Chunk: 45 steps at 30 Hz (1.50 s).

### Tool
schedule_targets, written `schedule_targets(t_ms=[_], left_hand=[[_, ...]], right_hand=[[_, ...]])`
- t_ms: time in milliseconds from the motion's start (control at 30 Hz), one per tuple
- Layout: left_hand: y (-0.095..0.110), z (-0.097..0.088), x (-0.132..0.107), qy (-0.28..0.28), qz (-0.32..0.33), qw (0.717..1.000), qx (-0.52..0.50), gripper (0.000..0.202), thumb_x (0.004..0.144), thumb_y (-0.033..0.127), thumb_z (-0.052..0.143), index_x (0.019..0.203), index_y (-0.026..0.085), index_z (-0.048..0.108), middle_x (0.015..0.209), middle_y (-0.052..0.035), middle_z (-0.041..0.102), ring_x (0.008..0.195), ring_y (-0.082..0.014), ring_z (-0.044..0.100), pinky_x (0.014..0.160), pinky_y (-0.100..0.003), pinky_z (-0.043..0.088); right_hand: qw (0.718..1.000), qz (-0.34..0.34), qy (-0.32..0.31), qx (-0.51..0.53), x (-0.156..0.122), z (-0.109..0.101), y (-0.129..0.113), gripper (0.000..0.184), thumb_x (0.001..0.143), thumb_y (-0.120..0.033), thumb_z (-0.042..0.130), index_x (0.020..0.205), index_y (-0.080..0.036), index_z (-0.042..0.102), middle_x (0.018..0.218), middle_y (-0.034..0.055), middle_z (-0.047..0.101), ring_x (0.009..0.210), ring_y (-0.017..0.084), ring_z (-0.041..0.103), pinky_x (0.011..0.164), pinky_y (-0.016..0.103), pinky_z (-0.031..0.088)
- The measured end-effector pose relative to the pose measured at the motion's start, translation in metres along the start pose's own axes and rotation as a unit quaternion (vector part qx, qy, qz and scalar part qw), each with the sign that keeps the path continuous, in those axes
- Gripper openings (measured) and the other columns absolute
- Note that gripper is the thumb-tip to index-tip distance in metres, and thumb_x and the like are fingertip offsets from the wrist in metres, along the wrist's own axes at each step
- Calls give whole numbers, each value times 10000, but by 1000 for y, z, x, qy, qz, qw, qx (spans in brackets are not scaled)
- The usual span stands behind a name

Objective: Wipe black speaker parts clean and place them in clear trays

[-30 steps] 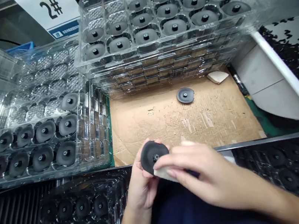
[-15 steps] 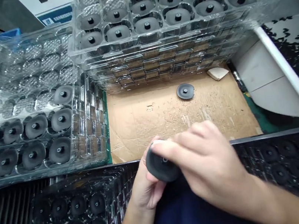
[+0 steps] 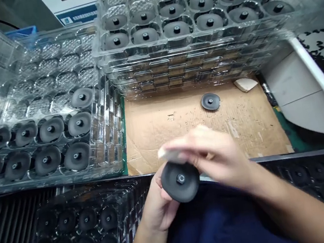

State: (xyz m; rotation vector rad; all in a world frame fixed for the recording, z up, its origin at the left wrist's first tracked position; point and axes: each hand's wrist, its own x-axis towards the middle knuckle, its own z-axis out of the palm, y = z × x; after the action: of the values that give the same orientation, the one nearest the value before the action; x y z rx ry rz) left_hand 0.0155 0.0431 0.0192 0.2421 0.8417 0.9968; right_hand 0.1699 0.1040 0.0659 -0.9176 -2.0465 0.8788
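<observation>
My left hand [image 3: 156, 208] holds a round black rubber-like disc [image 3: 180, 181] with a small central stud, its face turned up toward me. My right hand [image 3: 216, 158], blurred by motion, is just above the disc. Its fingertips pinch a small white pad [image 3: 168, 153], which is apart from the disc. A second black disc [image 3: 210, 101] lies flat on the brown cardboard sheet [image 3: 243, 133], beyond my hands.
Stacked clear plastic trays [image 3: 189, 62] hold black discs in rows at the back. Another clear tray [image 3: 100, 118] stands on the left. Dark-looking filled trays [image 3: 75, 236] lie in front. A pale wedge [image 3: 245, 84] sits on the cardboard, and a white-rimmed bin [image 3: 321, 69] of small black pieces is at the right.
My right hand has lifted from the disc's face and moved up and away with the white pad. The disc now faces me with its stud showing. The view has shifted slightly.
</observation>
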Motion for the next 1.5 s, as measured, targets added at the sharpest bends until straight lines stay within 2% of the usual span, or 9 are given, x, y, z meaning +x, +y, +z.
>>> schedule_targets(t_ms=[133,333,567,700,800,967,1300,1433,1500], left_hand=[[7,-3,-2,-74,15,993,-87,450,631,276,809,1065,273,690,1069,-7,740,938,-215,698,805,-264,535],[12,-11,0,-53,3,993,-102,497,594,401,816,1060,284,691,1096,8,725,967,-191,685,835,-233,523],[8,-3,4,13,9,998,-59,544,570,288,849,1081,270,664,1077,4,707,1003,-192,649,851,-244,508],[8,-1,5,19,24,999,-39,463,628,246,814,1067,268,666,1090,11,707,1056,-196,632,927,-265,483],[13,-5,5,31,50,997,-40,469,587,252,840,1026,295,679,1055,32,716,967,-184,675,834,-240,534],[16,-1,4,-18,62,996,-61,542,548,407,838,1052,297,673,1080,7,699,974,-207,674,859,-276,531],[7,22,3,-74,10,996,-45,609,639,610,680,1179,347,584,1066,-16,696,903,-239,699,772,-338,558],[6,25,3,-91,125,981,115,635,739,479,671,1326,436,432,1161,-23,659,909,-228,695,787,-354,551],[3,26,7,-89,240,928,272,783,708,232,756,1360,439,376,1209,-29,637,1057,-241,635,941,-394,473]], right_hand=[[982,169,9,-84,-20,13,34,234,929,-207,486,1086,-198,659,822,34,672,722,149,569,677,279,410],[981,155,-74,-95,-57,46,59,228,890,-179,487,876,-205,714,602,1,606,573,144,535,584,272,391],[989,122,82,-28,-10,12,-11,222,922,-201,487,1089,-196,633,935,41,701,751,146,609,647,274,459],[1000,-10,6,-18,-4,16,-29,249,909,-121,436,1050,-124,641,821,47,706,698,150,600,637,294,446],[994,82,-64,27,-23,10,-7,225,908,-153,470,1005,-189,671,870,21,725,728,135,635,641,266,457],[955,279,91,39,-55,2,41,222,904,-283,507,1031,-208,674,1026,56,712,901,199,656,668,287,502],[968,233,55,72,-41,54,83,290,823,-203,529,1074,-203,673,1168,110,574,1069,241,571,889,427,483],[966,228,78,98,-53,44,68,295,858,-198,476,1099,-199,646,1149,109,574,984,208,596,806,367,517],[963,227,87,114,-62,36,61,250,860,-221,492,1039,-204,664,1050,87,627,895,194,616,751,335,529]])
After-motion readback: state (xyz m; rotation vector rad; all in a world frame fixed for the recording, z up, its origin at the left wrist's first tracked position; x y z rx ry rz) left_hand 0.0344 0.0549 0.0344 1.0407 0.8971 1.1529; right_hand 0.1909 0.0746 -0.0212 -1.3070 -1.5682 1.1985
